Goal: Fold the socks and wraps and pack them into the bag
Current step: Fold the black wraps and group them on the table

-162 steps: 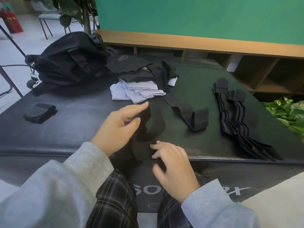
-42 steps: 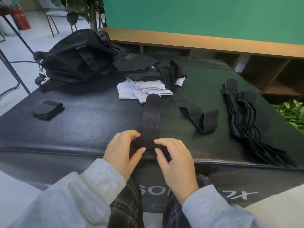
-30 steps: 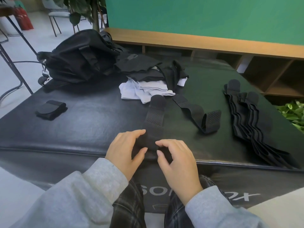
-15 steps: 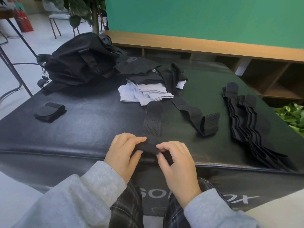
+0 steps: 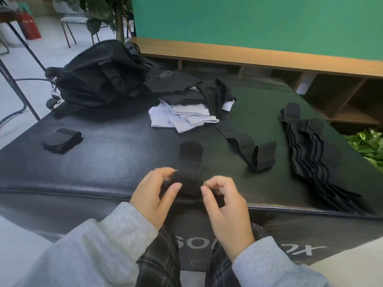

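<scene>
Fingers of our left hand [image 5: 154, 191] and right hand [image 5: 224, 200] pinch the half-rolled wrap [image 5: 189, 166] at the mat's [image 5: 116, 154] near edge. One rolled wrap [image 5: 62, 139] sits finished by the left edge; socks [image 5: 182, 118], more wraps and the bag [image 5: 97, 77] wait.

The worktop [image 5: 116, 154] is glossy black with pale lettering on its front edge. The bag [image 5: 97, 77] is black, as are the perforated wrap [image 5: 189, 160], the folded wrap [image 5: 62, 139] and the stack of wraps [image 5: 306, 154]. The socks [image 5: 180, 117] are pale lilac-white under black ones [image 5: 186, 90]. The sleeves [image 5: 99, 245] are light grey, the trousers [image 5: 157, 262] dark plaid. The wall [image 5: 248, 21] is green, the shelf [image 5: 248, 56] tan wood.
</scene>
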Tool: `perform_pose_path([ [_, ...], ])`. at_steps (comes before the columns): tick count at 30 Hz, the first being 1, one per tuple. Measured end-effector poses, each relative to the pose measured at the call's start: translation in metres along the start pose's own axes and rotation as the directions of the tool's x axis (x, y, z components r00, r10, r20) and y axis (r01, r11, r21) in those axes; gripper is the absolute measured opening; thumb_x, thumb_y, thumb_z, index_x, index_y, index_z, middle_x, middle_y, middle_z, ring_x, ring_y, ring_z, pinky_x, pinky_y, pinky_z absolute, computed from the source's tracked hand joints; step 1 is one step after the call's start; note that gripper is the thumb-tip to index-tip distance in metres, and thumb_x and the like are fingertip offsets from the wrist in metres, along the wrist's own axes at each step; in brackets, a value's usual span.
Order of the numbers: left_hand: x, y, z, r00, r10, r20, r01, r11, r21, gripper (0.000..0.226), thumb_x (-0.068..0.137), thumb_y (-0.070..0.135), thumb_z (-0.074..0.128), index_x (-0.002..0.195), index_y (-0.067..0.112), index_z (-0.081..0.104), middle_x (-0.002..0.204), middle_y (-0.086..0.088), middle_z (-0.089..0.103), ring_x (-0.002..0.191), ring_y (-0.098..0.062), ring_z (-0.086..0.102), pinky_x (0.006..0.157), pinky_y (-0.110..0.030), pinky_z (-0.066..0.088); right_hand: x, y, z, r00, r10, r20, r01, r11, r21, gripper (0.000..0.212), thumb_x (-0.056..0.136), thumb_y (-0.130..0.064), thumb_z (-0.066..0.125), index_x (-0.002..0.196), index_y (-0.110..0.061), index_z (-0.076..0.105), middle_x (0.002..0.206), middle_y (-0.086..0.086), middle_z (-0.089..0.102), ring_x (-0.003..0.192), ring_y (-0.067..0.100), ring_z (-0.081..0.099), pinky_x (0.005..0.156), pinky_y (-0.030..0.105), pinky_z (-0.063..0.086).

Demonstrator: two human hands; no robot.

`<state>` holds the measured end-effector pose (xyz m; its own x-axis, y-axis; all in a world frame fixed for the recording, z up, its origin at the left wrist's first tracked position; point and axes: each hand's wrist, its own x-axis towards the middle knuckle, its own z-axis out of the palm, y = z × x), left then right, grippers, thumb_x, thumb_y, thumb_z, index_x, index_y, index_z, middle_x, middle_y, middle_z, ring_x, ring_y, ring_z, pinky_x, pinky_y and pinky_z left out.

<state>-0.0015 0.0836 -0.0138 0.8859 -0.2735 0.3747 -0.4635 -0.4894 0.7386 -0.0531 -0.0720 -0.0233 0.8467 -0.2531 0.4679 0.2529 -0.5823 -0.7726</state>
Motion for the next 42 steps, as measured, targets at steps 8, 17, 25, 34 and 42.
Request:
perform_pose_path([
  [8, 0.0016, -0.0031, 0.0037, 0.999, -0.035, -0.033, 0.037, 0.999, 0.040, 0.024, 0.088, 0.013, 0.058, 0.093, 0.032, 0.045, 0.095, 0.007, 0.055, 0.091, -0.005, 0.053, 0.083, -0.019, 0.042, 0.0001, 0.0056, 0.0040, 0.998, -0.051, 0.026, 0.055, 0.988, -0.145, 0.023, 0.085, -0.040, 0.048, 0.102, -0.031, 0.060, 0.092, -0.034, 0.053, 0.097, -0.008, 0.051, 0.085, 0.006, 0.038],
  [17, 0.0040, -0.0024, 0.0053, 0.996, 0.091, -0.021, -0.083, 0.961, 0.263, 0.055, 0.067, 0.063, 0.052, 0.094, 0.016, 0.060, 0.098, 0.004, 0.058, 0.092, -0.014, 0.050, 0.079, -0.026, 0.038, 0.0008, 0.0079, 0.0058, 0.992, -0.127, -0.014, 0.121, 0.964, -0.235, 0.017, 0.084, -0.032, 0.049, 0.097, -0.025, 0.058, 0.094, -0.021, 0.052, 0.091, 0.001, 0.050, 0.080, 0.010, 0.038],
  [25, 0.0033, 0.0009, 0.0052, 0.999, 0.041, -0.030, -0.032, 0.968, 0.250, 0.057, 0.063, 0.050, 0.068, 0.106, 0.014, 0.057, 0.099, 0.009, 0.054, 0.095, -0.012, 0.049, 0.084, -0.030, 0.042, -0.0006, 0.0065, 0.0062, 0.992, -0.123, -0.027, 0.113, 0.966, -0.232, 0.015, 0.085, -0.031, 0.047, 0.097, -0.028, 0.057, 0.113, -0.015, 0.049, 0.106, -0.005, 0.044, 0.088, 0.005, 0.034],
  [34, 0.0018, 0.0024, 0.0053, 0.999, -0.031, -0.016, 0.034, 0.983, 0.180, 0.068, 0.068, 0.030, 0.076, 0.126, 0.011, 0.046, 0.113, 0.020, 0.047, 0.110, -0.005, 0.044, 0.101, -0.042, 0.039, 0.0011, 0.0066, 0.0056, 0.991, -0.134, 0.028, 0.137, 0.960, -0.245, 0.017, 0.085, -0.029, 0.046, 0.088, -0.026, 0.063, 0.104, -0.027, 0.051, 0.099, -0.003, 0.051, 0.084, 0.019, 0.040],
  [42, 0.0036, 0.0043, 0.0056, 1.000, -0.008, 0.018, 0.003, 0.965, 0.263, 0.062, 0.074, 0.033, 0.074, 0.128, 0.015, 0.050, 0.122, 0.006, 0.055, 0.119, -0.015, 0.046, 0.103, -0.031, 0.030, 0.0007, 0.0059, 0.0037, 0.991, -0.126, 0.048, 0.134, 0.962, -0.237, 0.018, 0.085, -0.032, 0.045, 0.090, -0.028, 0.062, 0.103, -0.028, 0.053, 0.097, -0.003, 0.052, 0.082, 0.023, 0.045],
])
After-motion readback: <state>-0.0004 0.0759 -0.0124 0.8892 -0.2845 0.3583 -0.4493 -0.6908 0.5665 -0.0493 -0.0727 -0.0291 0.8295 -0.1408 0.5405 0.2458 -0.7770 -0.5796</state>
